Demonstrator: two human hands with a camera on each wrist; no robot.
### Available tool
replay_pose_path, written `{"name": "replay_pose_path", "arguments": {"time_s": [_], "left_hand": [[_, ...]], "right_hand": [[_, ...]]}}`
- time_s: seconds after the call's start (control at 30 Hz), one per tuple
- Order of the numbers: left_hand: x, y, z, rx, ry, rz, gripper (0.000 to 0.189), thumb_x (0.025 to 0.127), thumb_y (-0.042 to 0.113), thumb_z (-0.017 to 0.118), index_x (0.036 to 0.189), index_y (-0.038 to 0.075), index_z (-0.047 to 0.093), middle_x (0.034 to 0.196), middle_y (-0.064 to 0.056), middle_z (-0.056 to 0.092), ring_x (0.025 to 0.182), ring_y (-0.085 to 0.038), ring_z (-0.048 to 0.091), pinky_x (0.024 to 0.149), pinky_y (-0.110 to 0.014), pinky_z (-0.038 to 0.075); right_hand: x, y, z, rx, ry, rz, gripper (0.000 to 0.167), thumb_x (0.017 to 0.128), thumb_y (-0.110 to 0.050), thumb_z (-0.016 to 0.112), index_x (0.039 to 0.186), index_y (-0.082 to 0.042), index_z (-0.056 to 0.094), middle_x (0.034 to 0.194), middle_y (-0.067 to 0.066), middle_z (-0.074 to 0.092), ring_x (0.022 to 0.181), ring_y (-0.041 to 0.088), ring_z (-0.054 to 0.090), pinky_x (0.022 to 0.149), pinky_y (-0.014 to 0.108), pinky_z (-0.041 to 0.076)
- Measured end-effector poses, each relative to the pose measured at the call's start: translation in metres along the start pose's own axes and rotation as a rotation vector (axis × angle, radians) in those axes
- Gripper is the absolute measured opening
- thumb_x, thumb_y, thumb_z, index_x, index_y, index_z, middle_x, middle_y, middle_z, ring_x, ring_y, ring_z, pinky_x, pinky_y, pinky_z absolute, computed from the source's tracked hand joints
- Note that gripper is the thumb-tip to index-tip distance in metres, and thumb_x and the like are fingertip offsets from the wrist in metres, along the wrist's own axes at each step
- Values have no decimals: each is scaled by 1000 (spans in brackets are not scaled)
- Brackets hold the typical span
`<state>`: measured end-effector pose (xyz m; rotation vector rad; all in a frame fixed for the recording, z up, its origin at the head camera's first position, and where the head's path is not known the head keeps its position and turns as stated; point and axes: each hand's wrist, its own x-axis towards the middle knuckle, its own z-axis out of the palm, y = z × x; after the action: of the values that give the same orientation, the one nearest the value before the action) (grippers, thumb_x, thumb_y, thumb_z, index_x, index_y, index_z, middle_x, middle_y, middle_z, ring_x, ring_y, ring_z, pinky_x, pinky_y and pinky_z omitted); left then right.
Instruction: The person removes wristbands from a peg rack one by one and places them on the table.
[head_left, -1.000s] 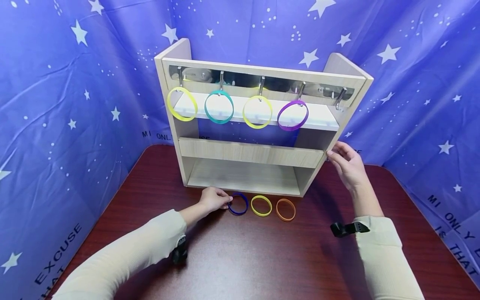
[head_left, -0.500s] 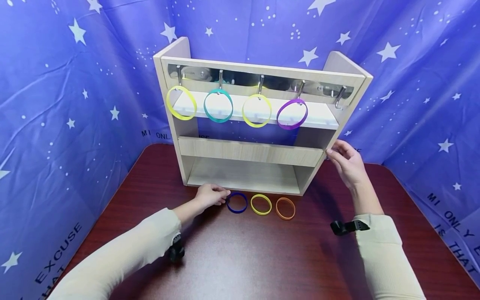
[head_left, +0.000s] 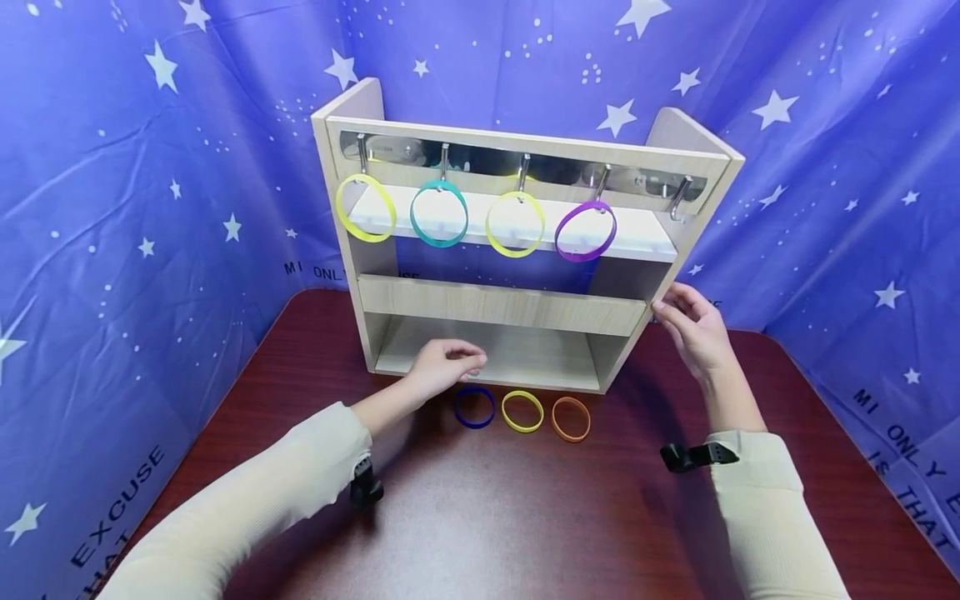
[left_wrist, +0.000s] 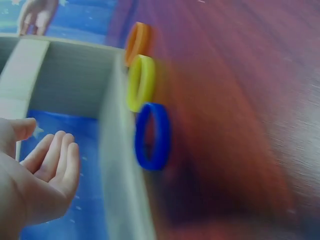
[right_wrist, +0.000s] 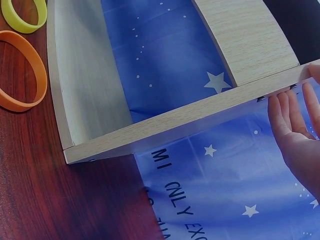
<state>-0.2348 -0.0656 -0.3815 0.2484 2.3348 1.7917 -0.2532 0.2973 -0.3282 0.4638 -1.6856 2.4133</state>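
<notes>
My left hand (head_left: 446, 367) hovers over the shelf's front bottom edge, just behind a dark blue wristband (head_left: 476, 408). Its fingers are loosely bent, and nothing lies between them in the left wrist view. Beside the blue band, a yellow wristband (head_left: 522, 412) and an orange wristband (head_left: 572, 419) lie in a row on the table. My right hand (head_left: 697, 332) rests against the right side panel of the wooden shelf (head_left: 502, 305). In the right wrist view its fingertips (right_wrist: 285, 97) touch the panel's outer face, and the thumb lies at the front edge.
Metal hooks on the shelf's top rail hold a yellow band (head_left: 366, 237), a teal band (head_left: 438, 243), another yellow band (head_left: 515, 253) and a purple band (head_left: 586, 257). The rightmost hook (head_left: 681, 198) carries nothing. Blue star-patterned cloth (head_left: 187, 167) surrounds the dark red table (head_left: 517, 517).
My left hand was touching the left edge of the blue wristband on the table. It has come off the band, rising and shifting right. The right hand stays at the side panel.
</notes>
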Motion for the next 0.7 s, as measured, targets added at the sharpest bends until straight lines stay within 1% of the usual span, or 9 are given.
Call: {"name": "replay_pose_path", "arguments": {"time_s": [0.07, 0.1, 0.17, 0.2, 0.3, 0.4, 0.53, 0.63, 0.7], "left_hand": [[2, 10, 3, -16, 3, 36, 27, 89, 17, 67, 109, -1, 69, 101, -24, 72, 71, -6, 67, 81, -37, 62], [3, 15, 4, -22, 5, 56, 26, 90, 17, 67, 108, -2, 69, 101, -24, 72, 71, -6, 67, 83, -39, 62], [5, 23, 8, -26, 16, 84, 25, 89, 17, 67, 107, 0, 70, 101, -23, 72, 75, -8, 68, 84, -41, 62], [6, 27, 10, -31, 18, 101, 25, 89, 16, 67, 107, -1, 70, 100, -23, 72, 78, -13, 70, 84, -42, 61], [8, 39, 17, -34, 29, 150, 24, 89, 16, 68, 107, 0, 70, 100, -20, 73, 89, -26, 71, 82, -35, 62], [10, 53, 22, -44, 39, 207, 25, 90, 17, 67, 109, 1, 70, 103, -18, 73, 95, -30, 70, 79, -27, 62], [13, 75, 29, -91, 52, 289, 26, 90, 17, 67, 110, 1, 69, 109, -17, 72, 94, -25, 70, 80, -23, 61], [15, 91, 34, -121, 60, 359, 27, 90, 16, 67, 113, 2, 68, 113, -17, 71, 99, -22, 70, 86, -21, 59], [16, 100, 38, -140, 52, 392, 28, 90, 14, 67, 115, 2, 66, 116, -17, 69, 105, -23, 68, 90, -21, 57]], "right_hand": [[-1, 1, -1, 2, 0, -2, 28, 89, 12, 54, 103, -9, 66, 92, -1, 66, 84, 7, 64, 78, 15, 56], [-1, 1, -1, 0, -1, -2, 28, 89, 12, 54, 103, -10, 66, 92, -1, 66, 84, 7, 63, 78, 15, 56], [-2, 2, -1, -1, -3, -2, 28, 89, 12, 54, 103, -10, 66, 92, -2, 66, 85, 6, 62, 78, 15, 56], [-2, 2, -2, -2, -4, -2, 29, 89, 12, 54, 103, -10, 66, 92, -2, 66, 86, 6, 62, 78, 15, 56], [-4, 3, -2, -8, -9, -3, 29, 89, 13, 53, 103, -10, 66, 92, -2, 66, 87, 6, 61, 79, 15, 56], [-4, 4, -2, -10, -13, -6, 29, 89, 13, 53, 103, -10, 66, 92, -2, 66, 87, 6, 62, 79, 15, 56], [-3, 3, -1, -11, -12, -8, 29, 89, 13, 53, 102, -10, 66, 92, -2, 65, 87, 6, 62, 78, 15, 56], [-2, 2, 0, -9, -9, -10, 29, 89, 13, 52, 102, -10, 66, 91, -2, 65, 86, 6, 62, 78, 15, 56], [-1, 1, 0, -8, -11, -12, 29, 89, 13, 52, 102, -10, 65, 92, -2, 66, 85, 6, 62, 77, 15, 55]]}}
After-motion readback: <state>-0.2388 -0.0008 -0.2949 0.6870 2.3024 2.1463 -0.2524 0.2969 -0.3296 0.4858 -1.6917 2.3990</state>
